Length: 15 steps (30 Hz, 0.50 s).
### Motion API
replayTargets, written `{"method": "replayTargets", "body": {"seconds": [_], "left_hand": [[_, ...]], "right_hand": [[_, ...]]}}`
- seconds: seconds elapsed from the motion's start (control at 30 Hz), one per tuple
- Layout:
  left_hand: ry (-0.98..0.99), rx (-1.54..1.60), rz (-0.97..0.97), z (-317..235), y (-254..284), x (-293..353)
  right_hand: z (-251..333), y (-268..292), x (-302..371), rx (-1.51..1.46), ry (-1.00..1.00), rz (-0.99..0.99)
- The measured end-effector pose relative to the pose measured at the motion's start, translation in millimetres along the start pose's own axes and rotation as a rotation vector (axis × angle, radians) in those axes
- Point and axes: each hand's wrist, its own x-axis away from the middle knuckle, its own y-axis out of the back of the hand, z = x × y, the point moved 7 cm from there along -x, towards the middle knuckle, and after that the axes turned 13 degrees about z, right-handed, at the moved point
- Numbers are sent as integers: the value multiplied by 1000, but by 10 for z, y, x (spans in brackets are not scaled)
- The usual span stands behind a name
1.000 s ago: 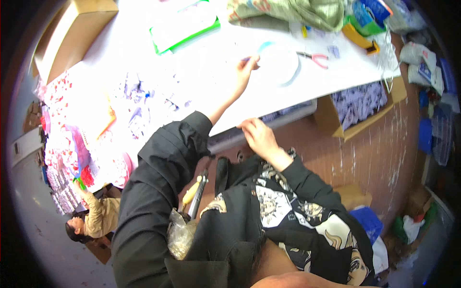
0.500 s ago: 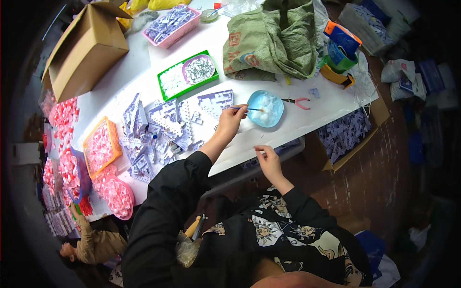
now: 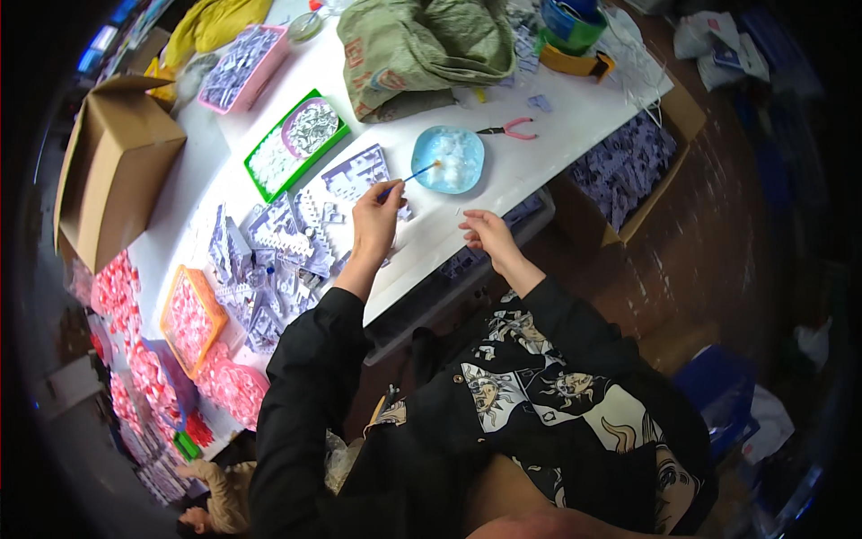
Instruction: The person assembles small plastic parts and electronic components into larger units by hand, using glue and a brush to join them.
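The person's left hand holds a thin blue stick with a tan tip, its thumb and fingertips pinched together on the shaft. The stick slants toward 2 o'clock, and its tip reaches over a rounded pale-blue plastic bowl, at the white fluffy-looking stuff inside; whether the tip touches it, I cannot tell. Taking the bowl as the dial's centre, the left hand sits at 8 o'clock and the right hand at 5 o'clock, by the edge of the white table. The right fingers are loosely bent; I cannot tell whether the tips pinch anything.

At 2 o'clock, just beside the bowl, lie pliers with pink handles. A crumpled olive-green woven sack fills 12 o'clock. At 9 o'clock lies a flat pale-violet plastic panel, and beyond it a rectangular bright-green tray. A heap of pale-violet plastic pieces spreads at 8 o'clock, and farther out on that line stands an orange openwork basket of pink-and-white bits. A brown cardboard box packed with violet pieces stands at 3 o'clock, beside the table
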Motion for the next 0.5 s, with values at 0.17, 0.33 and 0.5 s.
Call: {"method": "replayTargets", "body": {"seconds": [0.17,0.33,0.5], "left_hand": [[-21,63,7,124,-53,-59],[14,-242,30,166,-138,179],[-157,-498,38,-87,-226,386]], "right_hand": [[76,144,-294,-107,75,-135],[553,423,-435,383,291,-400],[677,408,-569,532,283,-365]]}}
